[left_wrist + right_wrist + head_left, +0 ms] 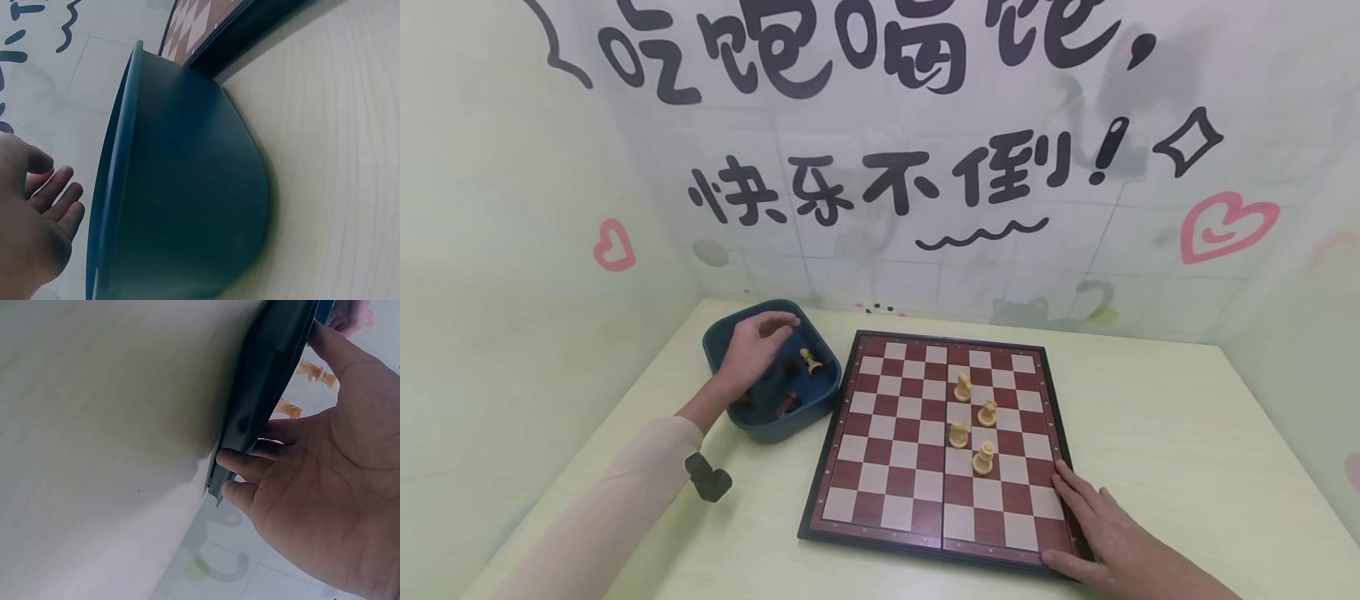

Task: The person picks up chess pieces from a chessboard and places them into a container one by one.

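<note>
My left hand (pixel 752 350) hovers above a blue bin (pixel 782 429), its fingers loosely bent and nothing between them. In the left wrist view that hand (pixel 34 219) appears beside the bin's rim. Inside the bin lie a light chess piece (pixel 810 362) and a dark red piece (pixel 787 405), among others partly hidden by the hand. My right hand (pixel 1108 533) rests at the near right corner of a chessboard (pixel 880 450), fingers along its right edge and thumb at the front border. Several cream chess pieces, including a rook (pixel 984 458) and a knight (pixel 959 434), stand on the board's right half.
The board and bin sit side by side on a pale wood-grain table (pixel 1157 417). Behind the table rises a wall covering (pixel 880 275) with dark lettering. A small dark shape (pixel 707 477) shows at the left sleeve.
</note>
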A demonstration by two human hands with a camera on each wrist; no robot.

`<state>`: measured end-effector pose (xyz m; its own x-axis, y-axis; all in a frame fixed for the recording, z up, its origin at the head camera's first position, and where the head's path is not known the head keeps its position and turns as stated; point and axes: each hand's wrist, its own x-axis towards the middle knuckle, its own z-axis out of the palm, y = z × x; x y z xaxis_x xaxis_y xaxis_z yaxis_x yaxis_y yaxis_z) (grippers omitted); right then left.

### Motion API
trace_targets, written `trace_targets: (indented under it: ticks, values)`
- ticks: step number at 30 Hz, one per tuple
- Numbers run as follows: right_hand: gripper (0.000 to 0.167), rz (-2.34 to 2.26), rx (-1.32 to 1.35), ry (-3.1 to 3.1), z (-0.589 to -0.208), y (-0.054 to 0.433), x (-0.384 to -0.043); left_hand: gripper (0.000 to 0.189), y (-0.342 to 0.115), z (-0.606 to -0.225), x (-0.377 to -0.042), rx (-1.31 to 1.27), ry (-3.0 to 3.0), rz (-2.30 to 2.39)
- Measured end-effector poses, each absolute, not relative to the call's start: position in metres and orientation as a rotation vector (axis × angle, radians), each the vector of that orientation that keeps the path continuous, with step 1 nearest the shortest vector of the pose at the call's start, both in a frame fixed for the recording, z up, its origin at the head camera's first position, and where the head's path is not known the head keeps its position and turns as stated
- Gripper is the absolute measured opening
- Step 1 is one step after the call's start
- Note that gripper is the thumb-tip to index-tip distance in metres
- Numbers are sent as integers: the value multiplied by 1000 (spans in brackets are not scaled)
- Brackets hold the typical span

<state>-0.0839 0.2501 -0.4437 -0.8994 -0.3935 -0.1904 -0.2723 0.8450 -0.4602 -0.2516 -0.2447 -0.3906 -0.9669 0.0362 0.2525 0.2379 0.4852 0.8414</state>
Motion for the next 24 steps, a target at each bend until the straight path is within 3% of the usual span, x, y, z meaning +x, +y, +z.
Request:
trace_targets:
  ticks: [11,24]
  values:
    - [100,-527,-638,2856,-446,253,-82,31,-224,-387,-249,-320,-2437,-1613]
    - [105,-579,-591,2843,-443,248,-87,27,-200,-385,-244,-352,-2424,-1666]
